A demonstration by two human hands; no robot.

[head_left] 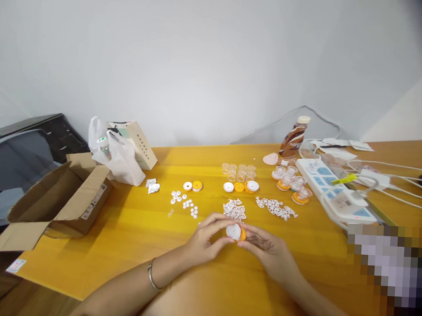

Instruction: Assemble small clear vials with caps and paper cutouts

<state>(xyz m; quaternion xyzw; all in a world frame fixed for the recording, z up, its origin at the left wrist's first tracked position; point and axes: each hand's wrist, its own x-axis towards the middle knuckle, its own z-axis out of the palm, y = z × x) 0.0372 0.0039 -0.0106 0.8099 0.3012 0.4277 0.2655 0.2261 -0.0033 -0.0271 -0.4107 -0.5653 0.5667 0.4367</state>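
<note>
Between both hands, above the table, is a small round white-and-orange plastic piece (pixel 234 232). My left hand (pixel 208 240) pinches its white side with thumb and fingers. On the orange side, my right hand (pixel 268 250) grips it the same way. Just beyond the fingers lies a pile of white openwork plastic parts (pixel 234 209), with more white lattice parts (pixel 276 208) to its right. Behind them sit white and orange discs (pixel 239 187) and several clear cups (pixel 242 173). Small white round caps (pixel 187 204) and a pair of discs (pixel 197 186) lie to the left.
An open cardboard box (pixel 77 207), a white plastic bag (pixel 121 160) and a pale box (pixel 141 145) stand left. Right are clear-topped orange pieces (pixel 288 178), a brown drink bottle (pixel 294 138) and a power strip (pixel 331 188) with cables. Foil scraps (pixel 153 188) lie left of centre.
</note>
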